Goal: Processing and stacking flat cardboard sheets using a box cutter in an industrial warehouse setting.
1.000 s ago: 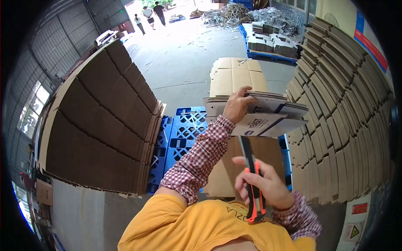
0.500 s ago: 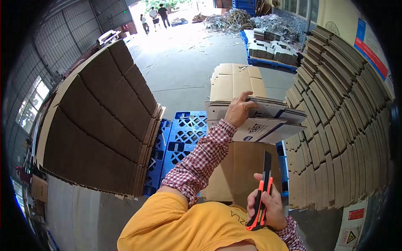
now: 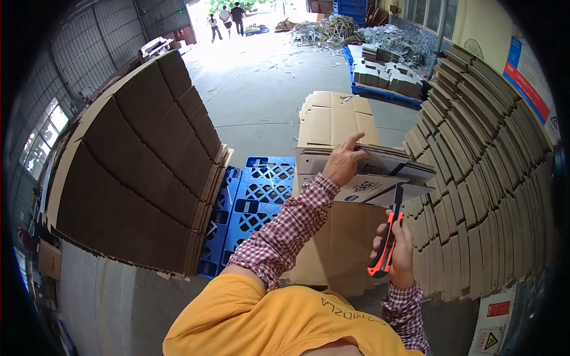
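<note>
My left hand [image 3: 343, 163] grips the top edge of a bundle of flat white printed cardboard sheets [image 3: 380, 188], its index finger stretched along the edge. The bundle stands tilted on a stack of flat brown cardboard [image 3: 341, 237], its sheets fanned apart at the right. In my right hand [image 3: 402, 249] is a utility knife [image 3: 386, 244] with a red and black handle. Its dark blade is out and points up, the tip overlapping the lower right of the white sheets; whether it touches them I cannot tell.
Tall cardboard stacks rise on the left [image 3: 136, 172] and right [image 3: 475, 196]. Blue plastic pallets [image 3: 261, 193] lie between the left stack and the middle one. Further off are a loaded pallet [image 3: 386, 89], a scrap heap [image 3: 332, 29] and three people [image 3: 228, 21] near a bright doorway.
My right hand has moved up and right with the knife, bringing the blade to the white sheets. My left hand keeps its grip, and the bundle has shifted slightly.
</note>
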